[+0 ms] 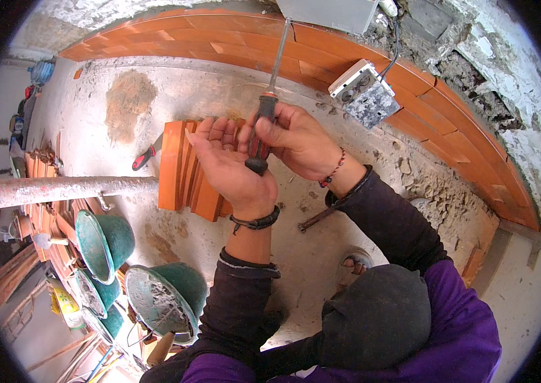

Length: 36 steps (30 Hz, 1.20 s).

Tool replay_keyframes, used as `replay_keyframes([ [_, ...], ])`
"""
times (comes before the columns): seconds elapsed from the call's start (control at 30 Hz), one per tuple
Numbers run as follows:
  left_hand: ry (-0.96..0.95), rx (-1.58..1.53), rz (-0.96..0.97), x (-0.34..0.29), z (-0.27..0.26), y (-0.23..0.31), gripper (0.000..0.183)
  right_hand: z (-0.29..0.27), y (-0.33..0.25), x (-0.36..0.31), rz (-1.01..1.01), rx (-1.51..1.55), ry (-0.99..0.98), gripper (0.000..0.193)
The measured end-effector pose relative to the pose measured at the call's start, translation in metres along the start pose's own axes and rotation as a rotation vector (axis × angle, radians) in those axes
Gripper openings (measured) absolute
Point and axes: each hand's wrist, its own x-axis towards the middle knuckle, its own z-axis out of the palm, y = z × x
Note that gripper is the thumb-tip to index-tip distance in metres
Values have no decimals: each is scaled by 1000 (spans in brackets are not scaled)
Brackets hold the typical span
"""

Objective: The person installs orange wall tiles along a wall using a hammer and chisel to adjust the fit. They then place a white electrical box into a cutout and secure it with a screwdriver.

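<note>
My right hand (296,143) is wrapped round the black and red handle of a screwdriver (264,131). Its long metal shaft points away from me, with the tip by the lower edge of a light grey box (337,13) on the wall. Beside the handle, my left hand (229,159) is palm up, fingers loosely curled and apart, gripping nothing. Whether its fingertips touch the handle I cannot tell. A grey socket box (363,92), spattered with plaster and with a cable attached, hangs to the right of the shaft.
Stacked orange tiles (171,172) lie beyond my left wrist, near a red-handled tool (144,158). Green buckets (175,287) and a horizontal pole (60,190) are at left. A rusty bar (317,219) lies under my right forearm. Orange tiles (456,150) cover the lower wall; rubble lies beside it.
</note>
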Motion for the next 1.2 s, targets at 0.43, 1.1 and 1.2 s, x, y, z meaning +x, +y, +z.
replay_keyframes([
  [0.43, 5, -21, -3, 4, -2, 4, 49, 0, 0, -2, -23, 30, -56, 32],
  [1.1, 24, -66, 13, 10, -6, 9, 40, 18, 4, 4, -1, -315, 273, 32],
  [1.2, -29, -6, 94, 8, -8, 5, 37, 14, 5, 5, -44, -350, 246, 30],
])
